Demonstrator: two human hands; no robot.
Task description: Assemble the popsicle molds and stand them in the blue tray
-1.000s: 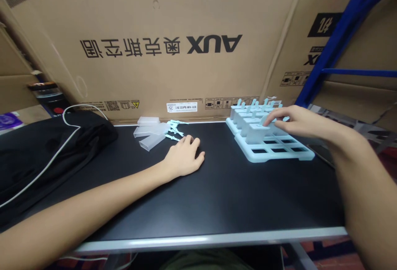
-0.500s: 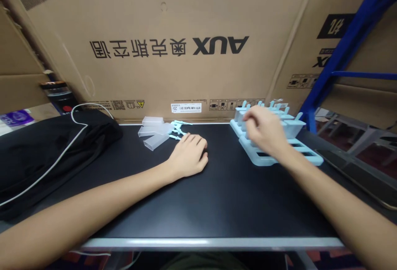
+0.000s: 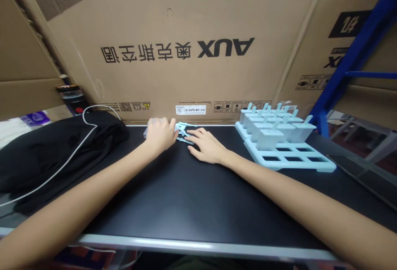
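Observation:
My left hand [image 3: 161, 135] is curled over the clear plastic popsicle moulds [image 3: 151, 123] at the back of the table, its fingers closed round one; its palm side is hidden. Beside it lie several light-blue popsicle sticks [image 3: 183, 126] in a small heap. My right hand [image 3: 206, 145] reaches to the right end of that heap, fingers stretched and apart, with the tips close to or touching the sticks. On the right stands a light-blue popsicle rack [image 3: 252, 151] with several moulds in its slots, stick handles pointing up; a frosted mould [image 3: 267, 139] sits nearest the front.
A large cardboard box [image 3: 149, 80] walls off the back. Black cloth [image 3: 68, 150] with a white cable [image 3: 89, 127] lies on the left, in front of a dark bottle [image 3: 72, 99]. A blue metal frame [image 3: 344, 61] rises at the right, near a dark flat object [image 3: 362, 175].
My right hand has left the rack and moved left to the sticks, and a front mould now shows in the rack. My left hand has shifted left onto the clear moulds.

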